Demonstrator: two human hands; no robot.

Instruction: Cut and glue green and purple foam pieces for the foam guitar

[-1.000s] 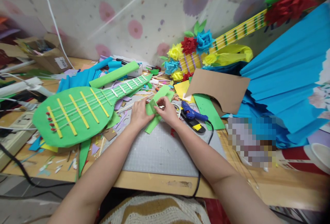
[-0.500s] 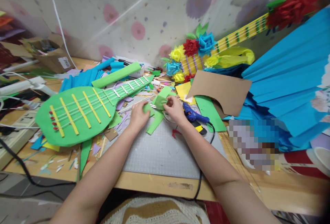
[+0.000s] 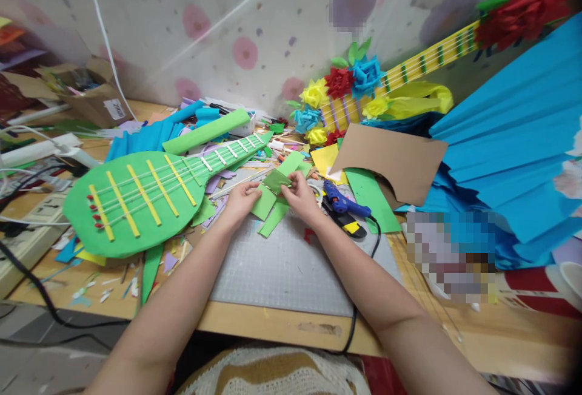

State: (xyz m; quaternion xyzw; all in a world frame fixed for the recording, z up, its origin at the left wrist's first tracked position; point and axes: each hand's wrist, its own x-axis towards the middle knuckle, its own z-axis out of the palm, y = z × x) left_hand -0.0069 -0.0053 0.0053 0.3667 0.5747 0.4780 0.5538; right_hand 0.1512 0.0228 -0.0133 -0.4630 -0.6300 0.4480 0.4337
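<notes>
Over the grey cutting mat point(image 3: 282, 273), both my hands hold a piece of green paper point(image 3: 276, 181) between them. Its upper part is darker, and a lighter part point(image 3: 264, 202) hangs below. My left hand point(image 3: 244, 199) pinches its left edge with thumb and fingers. On the opposite side, the fingers of my right hand point(image 3: 301, 193) close on the right edge. Beneath lies a loose green strip point(image 3: 274, 218). Close to my right hand are a pale ring-shaped roll point(image 3: 317, 195) and a blue glue gun point(image 3: 344, 202).
A green paper lute-like instrument point(image 3: 131, 201) lies at left. Brown cardboard point(image 3: 386, 158) and blue pleated paper point(image 3: 509, 152) stand at right, by a flower-decked yellow instrument neck point(image 3: 422, 64). The glue gun's black cord point(image 3: 353, 316) hangs over the table edge. Paper scraps surround the mat.
The green paper has turned and flattened between my hands, showing more of its surface. My right hand has shifted slightly left and down. A shiny pale tip beside the paper no longer shows clearly.
</notes>
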